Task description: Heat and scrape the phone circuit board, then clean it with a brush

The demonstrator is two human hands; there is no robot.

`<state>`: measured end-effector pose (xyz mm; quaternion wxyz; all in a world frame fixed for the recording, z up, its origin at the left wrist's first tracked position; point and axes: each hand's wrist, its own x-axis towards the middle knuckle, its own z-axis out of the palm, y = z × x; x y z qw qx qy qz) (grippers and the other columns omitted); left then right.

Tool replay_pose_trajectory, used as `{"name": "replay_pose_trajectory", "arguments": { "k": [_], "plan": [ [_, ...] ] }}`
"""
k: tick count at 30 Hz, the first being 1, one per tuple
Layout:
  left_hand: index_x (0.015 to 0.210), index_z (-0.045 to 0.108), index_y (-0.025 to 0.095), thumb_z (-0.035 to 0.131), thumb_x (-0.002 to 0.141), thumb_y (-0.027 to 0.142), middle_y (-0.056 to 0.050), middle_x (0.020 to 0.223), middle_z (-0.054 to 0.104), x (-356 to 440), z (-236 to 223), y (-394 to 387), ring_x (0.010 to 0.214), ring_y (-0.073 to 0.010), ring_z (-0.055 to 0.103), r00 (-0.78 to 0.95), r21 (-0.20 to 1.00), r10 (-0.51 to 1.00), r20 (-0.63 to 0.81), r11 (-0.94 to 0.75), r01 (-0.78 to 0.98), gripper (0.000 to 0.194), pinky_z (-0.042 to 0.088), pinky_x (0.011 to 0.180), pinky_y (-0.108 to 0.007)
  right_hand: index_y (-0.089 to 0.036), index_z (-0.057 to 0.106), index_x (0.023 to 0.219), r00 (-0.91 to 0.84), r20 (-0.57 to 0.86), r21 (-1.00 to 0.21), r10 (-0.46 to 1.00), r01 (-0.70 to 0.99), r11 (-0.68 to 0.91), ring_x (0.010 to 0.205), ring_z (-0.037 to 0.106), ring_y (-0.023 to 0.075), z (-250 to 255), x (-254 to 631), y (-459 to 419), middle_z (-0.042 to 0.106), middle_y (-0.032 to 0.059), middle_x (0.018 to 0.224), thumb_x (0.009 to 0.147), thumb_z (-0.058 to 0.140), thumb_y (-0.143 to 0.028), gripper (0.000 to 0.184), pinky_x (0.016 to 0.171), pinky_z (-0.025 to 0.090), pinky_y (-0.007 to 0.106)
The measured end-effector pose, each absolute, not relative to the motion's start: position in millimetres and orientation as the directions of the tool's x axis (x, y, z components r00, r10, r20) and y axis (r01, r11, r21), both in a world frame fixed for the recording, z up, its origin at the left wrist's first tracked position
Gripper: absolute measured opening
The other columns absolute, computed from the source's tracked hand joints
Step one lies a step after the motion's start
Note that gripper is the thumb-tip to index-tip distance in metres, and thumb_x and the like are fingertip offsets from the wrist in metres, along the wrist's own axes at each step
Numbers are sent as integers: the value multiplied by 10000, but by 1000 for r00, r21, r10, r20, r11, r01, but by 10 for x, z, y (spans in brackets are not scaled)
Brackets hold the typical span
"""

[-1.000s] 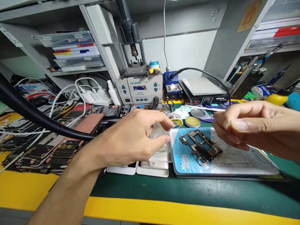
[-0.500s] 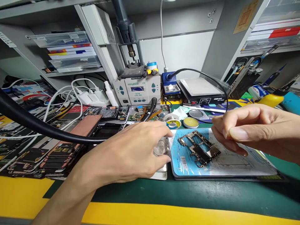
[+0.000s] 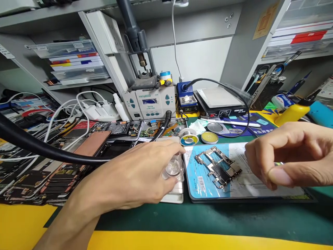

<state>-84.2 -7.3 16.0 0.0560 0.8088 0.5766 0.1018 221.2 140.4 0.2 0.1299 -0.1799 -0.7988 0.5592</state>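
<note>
My left hand (image 3: 145, 177) curves around a small round clear plastic dish (image 3: 173, 167), its thumb and index finger at opposite sides of the rim. The dish is above white flat cases (image 3: 173, 198), partly hidden by my fingers. To its right, a bare phone logic board (image 3: 220, 170) lies on a blue-and-white plastic-covered pad (image 3: 195, 189). Over the pad's right part hovers my right hand (image 3: 293, 158), thumb pressed against the curled fingers. Whatever that pinch may contain is too small or hidden to make out.
Behind the pad stand a solder spool (image 3: 189, 139) and an open tin of yellow paste (image 3: 209, 138). A hot-air station (image 3: 149, 104) and a flat heating plate (image 3: 220, 99) are farther back. Phone parts (image 3: 59, 173) crowd the left; a thick black hose (image 3: 59, 154) crosses there.
My left hand has lowered slightly and closed around the clear dish. My right hand has turned knuckles-up and shifted right, still pinched. The whole view has shifted a little.
</note>
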Motion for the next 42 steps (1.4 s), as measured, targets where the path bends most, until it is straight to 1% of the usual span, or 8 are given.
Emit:
{"name": "replay_pose_trajectory", "arguments": {
  "k": [3, 8, 14, 21, 25, 29, 35, 42],
  "plan": [
    [1214, 640, 338, 574, 839, 185, 17, 1047, 730, -856, 169, -86, 935, -218, 714, 335, 191, 937, 99, -348, 918, 410, 594, 780, -304, -185, 773, 734, -918, -91, -917, 385, 228, 327, 603, 619, 134, 3, 2200, 1419, 621, -3, 661, 839, 768, -293, 151, 486, 418, 227],
    [1194, 643, 325, 531, 839, 144, 17, 1001, 722, -879, 197, -120, 872, -197, 708, 337, 183, 940, 53, -341, 922, 414, 574, 706, -273, -190, 767, 792, -940, -111, -926, 324, 216, 309, 632, 607, 150, -68, 2232, 1466, 655, 23, 704, 884, 730, -323, 166, 519, 440, 261],
    [1221, 633, 324, 551, 870, 221, -1, 1083, 730, -890, 154, -90, 973, -233, 704, 279, 204, 952, 122, -299, 932, 375, 580, 854, -322, -219, 775, 820, -940, -162, -920, 301, 254, 298, 629, 579, 170, -68, 2239, 1501, 683, 48, 719, 870, 757, -323, 117, 523, 432, 297],
    [1243, 626, 324, 484, 916, 172, 3, 1103, 733, -898, 183, -140, 964, -201, 703, 282, 230, 957, 75, -292, 929, 388, 565, 846, -292, -208, 774, 856, -949, -178, -919, 259, 255, 301, 644, 557, 149, -71, 2240, 1517, 667, 25, 740, 870, 762, -278, 72, 536, 406, 264],
    [1194, 627, 308, 602, 910, 386, -8, 1116, 726, -971, 155, -143, 994, -241, 700, 185, 120, 977, 104, -197, 973, 296, 564, 809, -344, -218, 768, 843, -942, -183, -915, 280, 268, 302, 680, 575, 166, -106, 2232, 1477, 675, 26, 771, 861, 760, -302, 87, 579, 418, 284],
    [1207, 620, 289, 565, 901, 616, -43, 1119, 736, -1045, 74, -117, 948, -300, 723, 72, 8, 992, 107, -73, 997, 452, 575, 714, -419, -238, 762, 855, -941, -204, -916, 272, 281, 285, 689, 562, 156, -74, 2176, 1410, 667, -5, 776, 849, 754, -299, 62, 596, 398, 268],
    [1131, 660, 304, 605, 890, 531, -14, 1052, 757, -1047, 53, -102, 902, -282, 744, 100, -7, 990, 97, -100, 995, 335, 584, 675, -393, -229, 759, 845, -936, -214, -927, 278, 284, 243, 677, 510, 143, 3, 2111, 1342, 644, -16, 756, 817, 762, -320, 95, 593, 350, 271],
    [940, 714, 283, 664, 840, 504, -8, 823, 744, -1075, 70, -97, 727, -221, 728, 166, 33, 960, 225, -177, 984, 248, 533, 539, -303, -230, 755, 875, -941, -229, -923, 249, 291, 250, 707, 510, 156, -27, 2143, 1389, 639, -4, 784, 851, 736, -309, 85, 614, 344, 288]
  ]
}}
